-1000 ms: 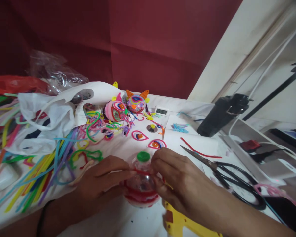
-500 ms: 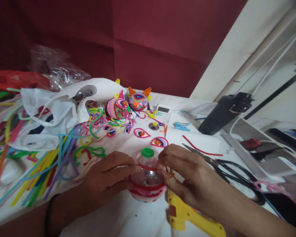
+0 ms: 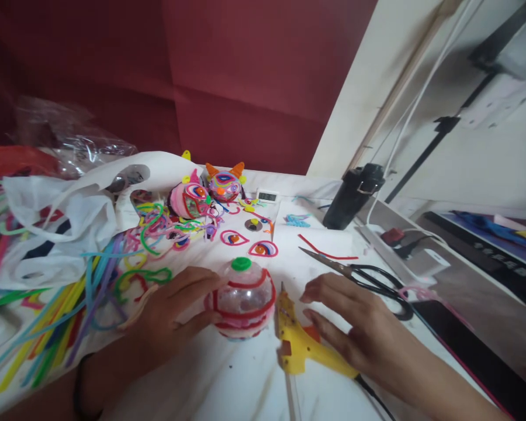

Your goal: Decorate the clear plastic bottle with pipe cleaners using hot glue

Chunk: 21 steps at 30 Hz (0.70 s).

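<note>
Presently, likeliest mishap: the round clear plastic ball with a green cap, standing on the white tabletop just right of the left grip, may tip or skid rightward, being backed on one side only.
Red bands: the fuzzy red strips around the ball could shift if the left grip drags across them; how firmly they hold, I cannot tell.
Glue tip: the yellow plastic glue gun lies between the two grips, nozzle pointing forward; if hot, it could burn the right grip on a leftward sweep.
Black cord: the thin black cord runs below the right grip, where the forearm could snag it and drag the gun.
Scissor blades: the black-handled metal scissors lie just beyond the right grip, easily knocked by an outward reach.
Left pose: palm down, fingers and thumb apart against the ball's left side; whether they clamp it, I cannot tell.
Right pose: fingers curved, thumb apart, nothing visible between them, near the gun's handle.
</note>
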Tool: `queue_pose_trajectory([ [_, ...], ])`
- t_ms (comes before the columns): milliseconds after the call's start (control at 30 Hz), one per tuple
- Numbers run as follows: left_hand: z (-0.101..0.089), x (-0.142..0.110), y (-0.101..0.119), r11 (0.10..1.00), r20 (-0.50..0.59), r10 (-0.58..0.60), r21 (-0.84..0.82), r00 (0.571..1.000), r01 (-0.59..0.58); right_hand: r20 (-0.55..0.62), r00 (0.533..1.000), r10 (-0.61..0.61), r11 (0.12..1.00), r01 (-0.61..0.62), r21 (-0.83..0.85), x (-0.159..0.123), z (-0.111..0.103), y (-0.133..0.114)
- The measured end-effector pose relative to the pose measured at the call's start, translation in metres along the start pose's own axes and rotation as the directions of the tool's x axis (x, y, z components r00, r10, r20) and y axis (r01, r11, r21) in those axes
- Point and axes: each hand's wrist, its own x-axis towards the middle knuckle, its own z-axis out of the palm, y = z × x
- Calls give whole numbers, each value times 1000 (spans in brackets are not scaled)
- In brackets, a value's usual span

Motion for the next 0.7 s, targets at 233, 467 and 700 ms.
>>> queue_pose_trajectory([
  [233, 3, 0, 5, 996, -48, 13, -93, 999, -17, 291, 954, 70, 993, -37, -116, -47, 25, 14],
  [467, 3, -1, 7, 987, -13, -49, -153, 999, 47, 279, 951, 136, 990, -142, 1, -72, 46, 30],
  [700, 2, 2, 10, 983, -26, -43, -179, 999, 37, 170, 985, 20, 998, -28, 48, -61, 37, 19],
])
